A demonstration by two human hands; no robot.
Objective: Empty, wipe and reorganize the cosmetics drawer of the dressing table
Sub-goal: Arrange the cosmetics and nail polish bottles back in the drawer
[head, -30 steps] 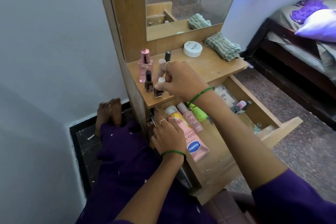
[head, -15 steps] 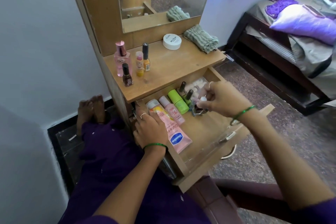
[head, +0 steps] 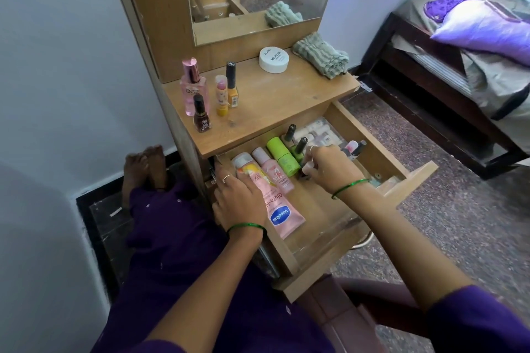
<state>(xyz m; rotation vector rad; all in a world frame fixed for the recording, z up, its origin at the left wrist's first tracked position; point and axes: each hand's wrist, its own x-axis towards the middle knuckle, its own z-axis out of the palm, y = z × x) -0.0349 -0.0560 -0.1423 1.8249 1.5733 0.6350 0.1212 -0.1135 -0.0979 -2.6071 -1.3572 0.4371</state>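
- Drawer (head: 413,178): pulled open under the counter's front edge; pink tube (head: 282,209) reads "Vaseline", "Gluta-H".
- Your left hand (head: 241,200): flat on that tube, fingers released.
- Your right hand (head: 332,166): fingers pinching a small bottle (head: 306,170), label unreadable.

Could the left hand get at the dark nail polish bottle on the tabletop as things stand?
Probably yes. The left hand rests on the drawer's left edge, just below the dark nail polish bottle at the tabletop's front-left, with nothing between.

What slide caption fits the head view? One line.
Right hand sets a small bottle in the open drawer; left hand rests on tubes.
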